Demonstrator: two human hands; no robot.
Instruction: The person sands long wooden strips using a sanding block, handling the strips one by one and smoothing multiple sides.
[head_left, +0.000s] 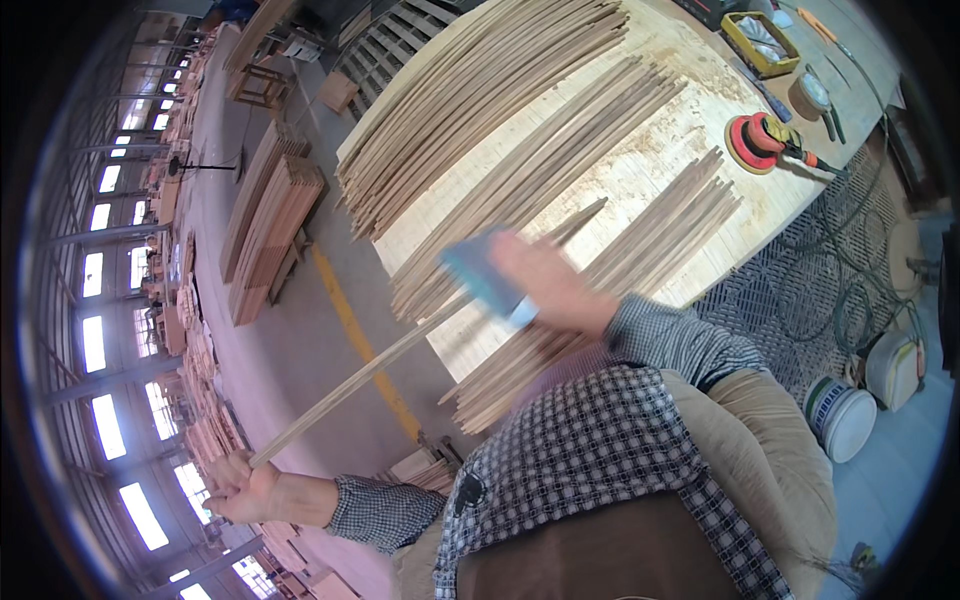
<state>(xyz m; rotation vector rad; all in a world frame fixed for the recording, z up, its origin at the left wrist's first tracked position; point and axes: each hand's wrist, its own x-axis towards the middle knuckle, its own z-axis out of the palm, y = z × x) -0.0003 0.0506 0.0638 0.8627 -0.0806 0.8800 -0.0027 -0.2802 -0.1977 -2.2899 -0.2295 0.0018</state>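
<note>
My left hand (247, 487) is stretched out to the left past the table's edge and grips the near end of a thin wooden strip (360, 379). The strip slants up to the table, where my right hand (551, 281) presses a flat blue-grey pad (480, 271), probably an abrasive pad, over it. Motion blurs the right hand and the pad, and the pad hides part of the strip. Beyond the pad, narrow dark strip ends (585, 217) show. Bundles of similar strips lie on both sides, a middle bundle (540, 165) and a near bundle (660, 232).
A large bundle of strips (480, 112) covers the far side of the plywood tabletop (675, 127). To the right sit a red orbital sander (754, 142) with a hose, a tape roll (808, 96) and a yellow tray (759, 46). Stacked boards (274, 232) and a white bucket (840, 420) stand on the floor.
</note>
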